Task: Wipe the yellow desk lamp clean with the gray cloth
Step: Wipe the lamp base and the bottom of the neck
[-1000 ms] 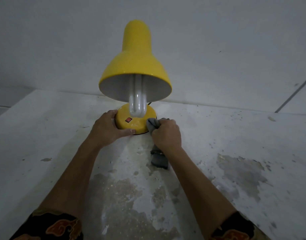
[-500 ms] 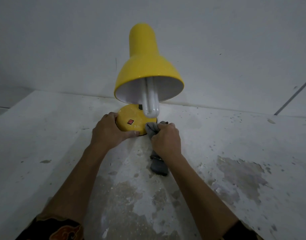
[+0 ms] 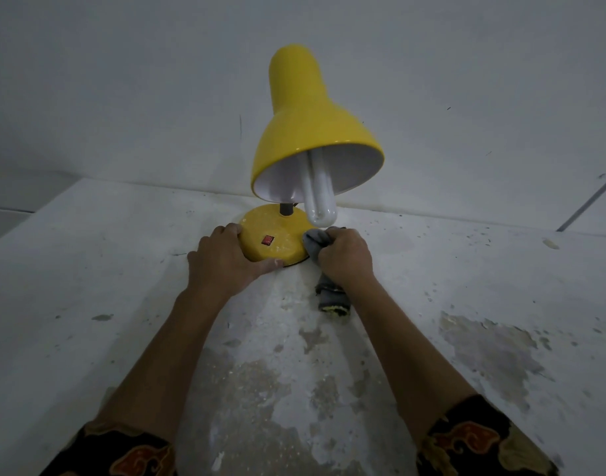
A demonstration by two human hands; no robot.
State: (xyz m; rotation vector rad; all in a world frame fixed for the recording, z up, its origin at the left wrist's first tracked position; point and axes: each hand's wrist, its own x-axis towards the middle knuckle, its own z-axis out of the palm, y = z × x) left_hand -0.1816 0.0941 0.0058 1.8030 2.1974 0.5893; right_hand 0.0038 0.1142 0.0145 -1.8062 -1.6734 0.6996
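Observation:
The yellow desk lamp [image 3: 305,132] stands on a worn white surface [image 3: 88,304], its shade tilted toward me with a white bulb [image 3: 317,197] hanging out. Its round yellow base [image 3: 272,235] carries a red switch [image 3: 268,240]. My left hand [image 3: 226,261] grips the base's left and front rim, thumb along the front edge. My right hand [image 3: 344,257] is closed on the gray cloth [image 3: 313,243], pressing it against the base's right side. The cloth's loose end trails below my wrist onto the surface.
A plain white wall [image 3: 123,80] rises right behind the lamp. The surface is scuffed, with gray patches of peeled paint in front and to the right [image 3: 483,348]. A thin dark line [image 3: 590,201] runs diagonally at the far right.
The lamp's shade has swung to the right, uncovering the base and its switch. Both hands stay at the base, the right hand with the cloth still at its right side.

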